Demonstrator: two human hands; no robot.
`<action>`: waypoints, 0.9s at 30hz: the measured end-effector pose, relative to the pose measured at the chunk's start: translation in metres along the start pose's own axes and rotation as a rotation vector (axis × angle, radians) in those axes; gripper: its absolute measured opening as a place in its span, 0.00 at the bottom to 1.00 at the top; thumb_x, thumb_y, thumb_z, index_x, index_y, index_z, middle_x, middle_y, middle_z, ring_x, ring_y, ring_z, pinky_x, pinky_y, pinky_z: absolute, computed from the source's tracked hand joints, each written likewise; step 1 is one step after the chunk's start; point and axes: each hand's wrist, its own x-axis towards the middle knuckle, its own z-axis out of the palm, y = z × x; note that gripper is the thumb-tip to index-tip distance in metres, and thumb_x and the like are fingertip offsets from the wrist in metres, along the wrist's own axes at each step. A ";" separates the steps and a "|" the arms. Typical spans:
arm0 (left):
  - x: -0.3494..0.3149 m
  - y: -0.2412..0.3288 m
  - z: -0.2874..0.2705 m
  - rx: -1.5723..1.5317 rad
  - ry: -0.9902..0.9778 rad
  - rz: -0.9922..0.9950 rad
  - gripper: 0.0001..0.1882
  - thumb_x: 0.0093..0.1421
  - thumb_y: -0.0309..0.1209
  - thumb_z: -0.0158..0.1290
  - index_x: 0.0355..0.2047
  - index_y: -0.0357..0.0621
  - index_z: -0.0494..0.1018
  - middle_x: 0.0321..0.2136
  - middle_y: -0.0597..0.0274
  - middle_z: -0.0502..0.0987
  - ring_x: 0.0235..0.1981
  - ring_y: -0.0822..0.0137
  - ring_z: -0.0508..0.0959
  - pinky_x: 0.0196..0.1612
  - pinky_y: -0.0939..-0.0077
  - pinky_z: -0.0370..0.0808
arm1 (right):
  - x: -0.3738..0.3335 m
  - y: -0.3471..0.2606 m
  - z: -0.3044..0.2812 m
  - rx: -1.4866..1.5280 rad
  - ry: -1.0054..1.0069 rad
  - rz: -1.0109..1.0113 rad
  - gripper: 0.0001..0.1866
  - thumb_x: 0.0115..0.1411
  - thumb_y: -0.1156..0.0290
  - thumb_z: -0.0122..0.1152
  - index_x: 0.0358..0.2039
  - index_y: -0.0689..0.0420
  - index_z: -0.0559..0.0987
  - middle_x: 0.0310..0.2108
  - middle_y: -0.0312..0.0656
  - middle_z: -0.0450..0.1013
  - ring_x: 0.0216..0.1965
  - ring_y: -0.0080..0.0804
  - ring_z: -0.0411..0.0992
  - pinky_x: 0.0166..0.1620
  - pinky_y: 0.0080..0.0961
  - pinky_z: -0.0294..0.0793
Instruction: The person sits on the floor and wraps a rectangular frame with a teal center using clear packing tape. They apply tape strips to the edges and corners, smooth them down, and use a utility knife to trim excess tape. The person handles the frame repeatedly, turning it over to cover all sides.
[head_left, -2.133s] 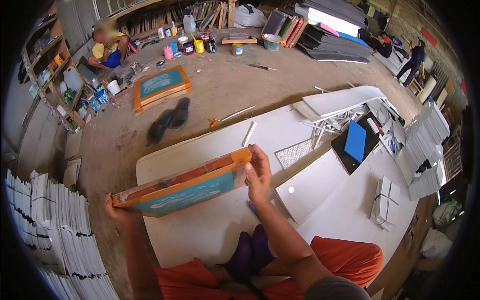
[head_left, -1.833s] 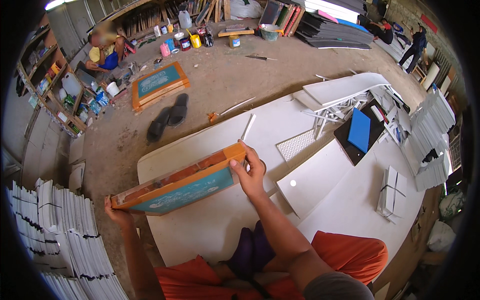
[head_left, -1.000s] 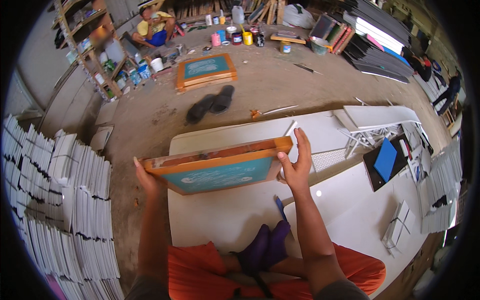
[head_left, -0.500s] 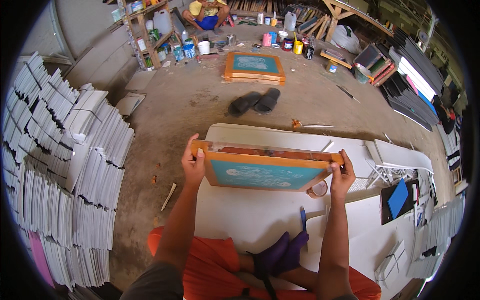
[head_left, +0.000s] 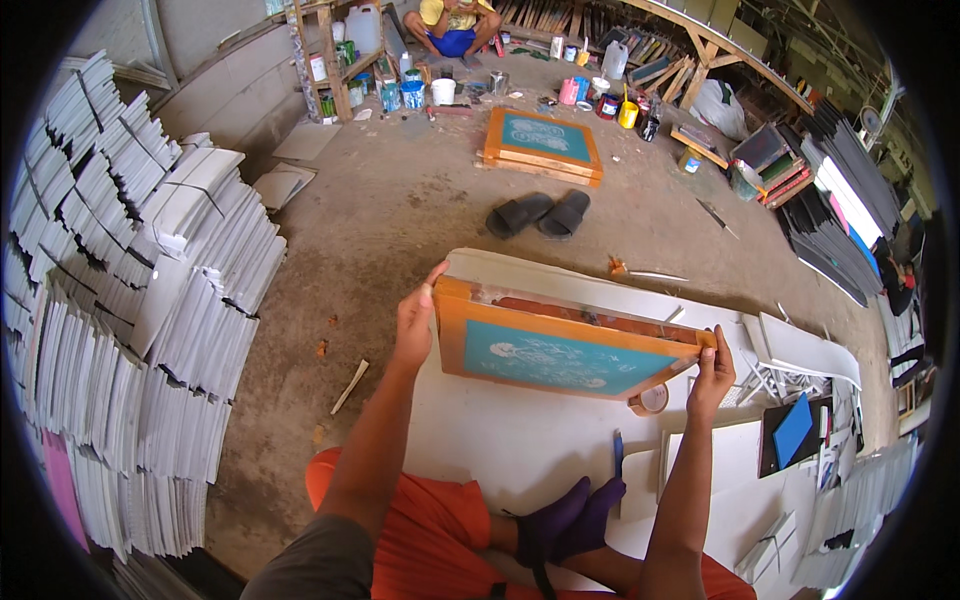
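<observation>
Before me, tilted on edge above a white board (head_left: 500, 430), is a wooden screen-printing frame (head_left: 570, 360) with turquoise mesh and a pale printed design. My left hand (head_left: 412, 325) grips its left end, thumb hidden behind the wood. At the right corner, my right hand (head_left: 712, 375) has its fingers closed round the frame. Between its upper rails, a reddish-brown inside shows, so it may be more than one frame. A roll of brown tape (head_left: 650, 400) lies by the right lower corner. Near my purple-socked feet (head_left: 570, 525) is a blue pen-like tool (head_left: 618, 453).
Tall stacks of white sheets (head_left: 130, 400) stand at left. Beyond the board lie black slippers (head_left: 540, 215) and more stacked frames (head_left: 540, 145). Paint containers (head_left: 605, 105) line the back, where a person in blue shorts (head_left: 452, 40) squats. At right sits a blue pad (head_left: 792, 430).
The whole view has shifted and rolled slightly, moving the scene rightward. The frame's right end sits lower in the picture. Both hands keep their hold on it.
</observation>
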 end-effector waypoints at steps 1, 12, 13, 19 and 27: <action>-0.002 0.005 0.011 0.099 0.043 0.037 0.21 0.69 0.37 0.57 0.52 0.28 0.77 0.43 0.61 0.81 0.43 0.74 0.77 0.50 0.76 0.72 | 0.000 0.001 0.001 -0.005 0.008 0.009 0.29 0.69 0.63 0.61 0.64 0.68 0.70 0.56 0.53 0.74 0.58 0.39 0.73 0.63 0.35 0.68; 0.000 0.032 0.038 0.433 0.166 -0.078 0.18 0.70 0.38 0.54 0.41 0.32 0.82 0.27 0.68 0.81 0.29 0.78 0.75 0.35 0.80 0.72 | -0.006 0.031 -0.016 -0.004 0.084 0.002 0.22 0.72 0.65 0.55 0.60 0.66 0.75 0.51 0.45 0.78 0.52 0.30 0.75 0.58 0.28 0.72; -0.003 0.035 0.041 0.370 0.154 -0.033 0.20 0.73 0.39 0.50 0.43 0.31 0.82 0.28 0.67 0.81 0.30 0.77 0.76 0.37 0.79 0.74 | -0.012 0.038 -0.013 0.040 0.093 0.080 0.21 0.73 0.64 0.53 0.59 0.66 0.76 0.51 0.44 0.78 0.52 0.30 0.74 0.59 0.29 0.71; -0.058 -0.085 0.003 0.254 0.353 -0.124 0.35 0.78 0.52 0.28 0.67 0.31 0.60 0.60 0.48 0.69 0.60 0.57 0.70 0.64 0.63 0.62 | -0.061 0.073 0.024 0.281 0.054 0.229 0.45 0.72 0.32 0.25 0.65 0.61 0.67 0.61 0.42 0.68 0.62 0.32 0.63 0.61 0.33 0.63; -0.094 -0.188 -0.061 0.334 0.126 -0.185 0.39 0.75 0.58 0.30 0.64 0.31 0.61 0.59 0.49 0.69 0.59 0.57 0.69 0.63 0.63 0.63 | -0.114 0.170 0.015 0.409 0.109 0.627 0.39 0.70 0.29 0.28 0.50 0.53 0.73 0.36 0.31 0.69 0.33 0.24 0.61 0.41 0.24 0.60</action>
